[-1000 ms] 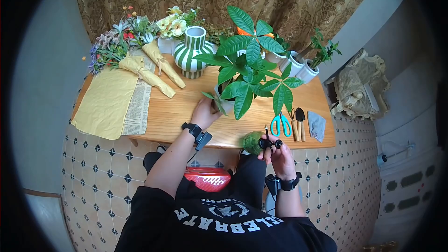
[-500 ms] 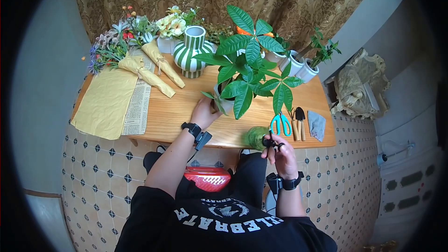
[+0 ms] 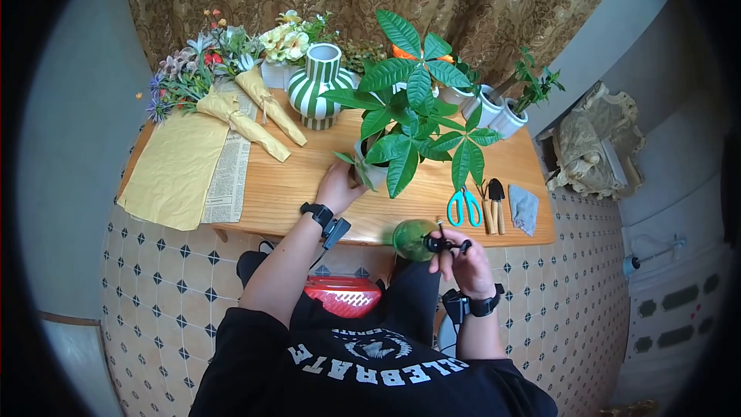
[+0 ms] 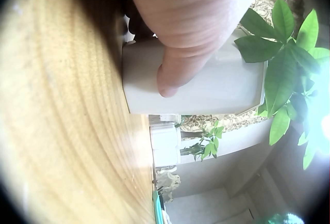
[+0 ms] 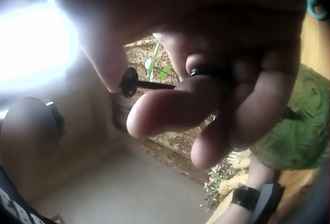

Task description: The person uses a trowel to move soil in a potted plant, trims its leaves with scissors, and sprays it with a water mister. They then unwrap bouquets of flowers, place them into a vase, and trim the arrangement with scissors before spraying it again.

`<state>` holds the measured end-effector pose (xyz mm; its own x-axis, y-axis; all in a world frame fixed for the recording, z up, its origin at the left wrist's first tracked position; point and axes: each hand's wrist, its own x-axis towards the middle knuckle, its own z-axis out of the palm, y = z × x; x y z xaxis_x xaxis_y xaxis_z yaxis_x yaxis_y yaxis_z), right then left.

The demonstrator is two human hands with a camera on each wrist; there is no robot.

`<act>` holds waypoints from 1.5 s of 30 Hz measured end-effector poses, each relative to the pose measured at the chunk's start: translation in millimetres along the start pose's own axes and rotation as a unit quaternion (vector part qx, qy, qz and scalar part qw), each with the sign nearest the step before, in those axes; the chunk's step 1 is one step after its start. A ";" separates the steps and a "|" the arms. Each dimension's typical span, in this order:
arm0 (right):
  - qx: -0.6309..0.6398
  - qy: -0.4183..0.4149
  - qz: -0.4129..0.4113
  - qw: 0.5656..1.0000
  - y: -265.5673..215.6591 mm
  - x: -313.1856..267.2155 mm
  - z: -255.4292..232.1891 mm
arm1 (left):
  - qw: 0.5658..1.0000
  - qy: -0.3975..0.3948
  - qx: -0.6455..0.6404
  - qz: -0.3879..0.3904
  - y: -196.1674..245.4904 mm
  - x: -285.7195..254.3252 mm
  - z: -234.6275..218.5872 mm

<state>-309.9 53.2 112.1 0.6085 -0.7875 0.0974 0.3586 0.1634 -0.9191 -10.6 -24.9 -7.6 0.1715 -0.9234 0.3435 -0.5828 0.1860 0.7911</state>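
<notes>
My left hand (image 3: 337,189) grips the side of a white pot (image 4: 221,82) on the table, its thumb against the pot wall in the left wrist view. Broad green leaves of a potted plant (image 3: 417,86) rise from that pot. Over the table's front edge, my right hand (image 3: 468,266) holds a green glass spray bottle (image 3: 411,240) by its black pump head, the bottle tilted over to the left. In the right wrist view, the thumb is at the black plunger knob (image 5: 129,82) and the other fingers curl around the head.
Teal scissors (image 3: 465,208), small garden tools (image 3: 495,207) and a grey cloth (image 3: 524,209) lie at the right. A striped vase (image 3: 317,93), wrapped bouquets (image 3: 245,127) and yellow paper (image 3: 174,170) occupy the left. White pots (image 3: 509,120) stand behind at right.
The spray bottle swung right and away from me, then back left and toward me, with its pump head turning in my right hand. My left hand and the pot have stayed put.
</notes>
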 end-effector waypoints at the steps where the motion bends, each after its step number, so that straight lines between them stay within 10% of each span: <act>1: -0.001 0.007 -0.003 1.000 -4.5 0.8 -1.7 | 1.000 -0.001 0.001 0.002 -0.1 0.0 0.1; 20: -0.010 -0.036 -0.010 0.999 -2.6 -1.1 -4.9 | 1.000 0.000 0.006 -0.003 -3.4 0.0 2.3; 45: 0.045 0.137 -0.045 0.988 4.8 5.1 -10.7 | 1.000 -0.015 0.006 -0.016 1.3 -0.2 -0.3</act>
<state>-312.7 43.5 104.0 0.3610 -0.9307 0.0583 0.4719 0.1284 -0.8723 -11.2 -24.4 -6.4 0.1667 -0.9382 0.3034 -0.5874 0.1526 0.7948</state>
